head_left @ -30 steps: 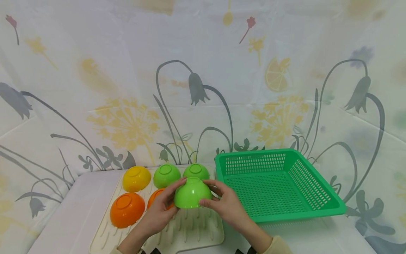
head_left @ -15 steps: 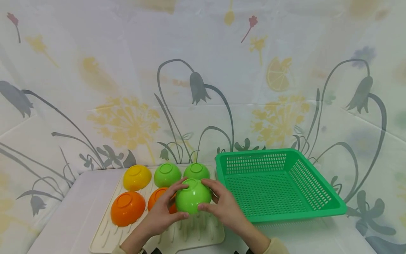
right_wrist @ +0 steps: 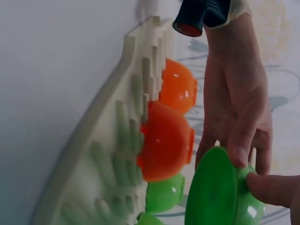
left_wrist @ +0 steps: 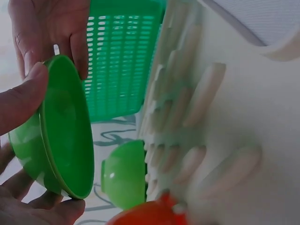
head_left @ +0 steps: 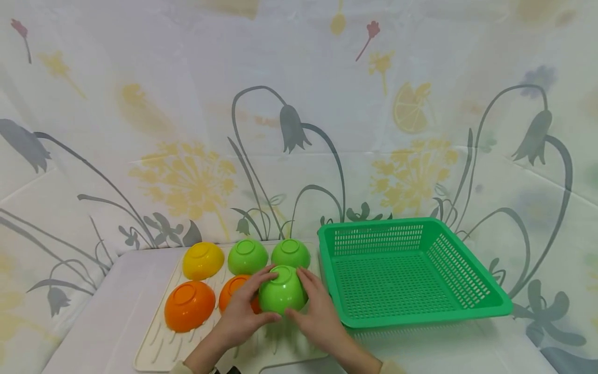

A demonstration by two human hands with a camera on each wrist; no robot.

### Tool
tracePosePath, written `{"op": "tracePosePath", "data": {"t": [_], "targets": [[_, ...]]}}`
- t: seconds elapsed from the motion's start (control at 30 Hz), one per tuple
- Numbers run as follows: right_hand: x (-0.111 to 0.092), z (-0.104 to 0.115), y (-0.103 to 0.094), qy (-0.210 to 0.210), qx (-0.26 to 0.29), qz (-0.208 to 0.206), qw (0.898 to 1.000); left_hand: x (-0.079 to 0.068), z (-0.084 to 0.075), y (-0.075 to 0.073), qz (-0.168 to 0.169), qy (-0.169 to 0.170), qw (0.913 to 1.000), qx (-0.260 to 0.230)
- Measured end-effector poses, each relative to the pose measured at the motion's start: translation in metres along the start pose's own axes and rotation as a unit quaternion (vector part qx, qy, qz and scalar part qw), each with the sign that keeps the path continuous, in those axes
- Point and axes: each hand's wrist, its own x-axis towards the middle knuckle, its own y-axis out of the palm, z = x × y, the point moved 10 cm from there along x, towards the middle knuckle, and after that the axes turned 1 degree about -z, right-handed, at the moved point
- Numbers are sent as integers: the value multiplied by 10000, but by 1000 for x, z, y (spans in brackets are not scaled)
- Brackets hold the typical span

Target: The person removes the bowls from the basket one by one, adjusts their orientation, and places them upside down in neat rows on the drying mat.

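A glossy green bowl point(head_left: 283, 294), upside down with its foot ring upward, is held between both hands over the front of the cream drying mat point(head_left: 161, 340). My left hand point(head_left: 240, 311) grips its left side, with the thumb point(left_wrist: 22, 101) at the rim and fingers around the outside. On the other side my right hand point(head_left: 321, 314) holds it, its thumb point(right_wrist: 274, 188) on the outer wall near the rim. In the left wrist view a gap separates the bowl from the mat's ridges. Close behind it, an orange bowl point(head_left: 230, 291) is partly hidden by my left hand.
On the mat, upside down, are another orange bowl point(head_left: 189, 306), a yellow bowl point(head_left: 202, 261) and two green bowls, one at back centre point(head_left: 247, 257) and one at back right point(head_left: 290, 253). A green perforated basket point(head_left: 420, 317) stands right of the mat. A flower-printed curtain point(head_left: 299, 171) hangs behind.
The held green bowl has come slightly lower and tilted its foot ring a little toward me. My right hand has shifted left, its thumb moving to the bowl's lower edge.
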Motion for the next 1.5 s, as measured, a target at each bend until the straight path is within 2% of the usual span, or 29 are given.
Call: {"op": "tracePosePath", "data": {"t": [0.17,0.37,0.43,0.63,0.9,1.17,1.5], "targets": [[-3,-15,11,318,65,-35,9995,3,9,8,43,-331,9988,350],[-6,-29,20,476,298,-15,9984,7,19,18,272,-709,9946,703],[-6,-32,21,482,436,-8,9979,7,20,20,342,-750,9938,742],[-7,-39,23,506,610,23,9969,6,21,25,429,-659,9959,458],[0,-52,27,638,657,132,9957,6,31,32,200,-852,9957,293],[3,-59,28,761,674,42,9948,6,33,35,-172,-876,9922,868],[4,-58,30,986,692,70,9927,5,33,37,-170,-970,9868,1284]]}}
